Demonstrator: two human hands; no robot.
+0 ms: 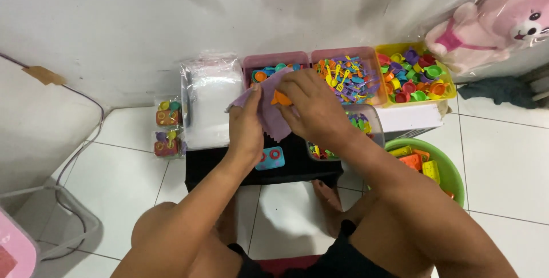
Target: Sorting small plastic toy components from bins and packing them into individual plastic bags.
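My left hand grips a lilac cloth from the left side. My right hand holds a small orange plastic toy piece against that cloth, fingers closed around it. Both hands hover over a low black table. Just behind them stands a pink bin with blue and orange toy pieces. A blue toy stove part with two red rings lies on the black table under my left wrist.
A stack of clear plastic bags sits left of the hands, with small packed toy sets beside it. A pink bin of utensils, a yellow bin, a clear tub and a green basin lie right. A wrapped pink plush leans at the wall.
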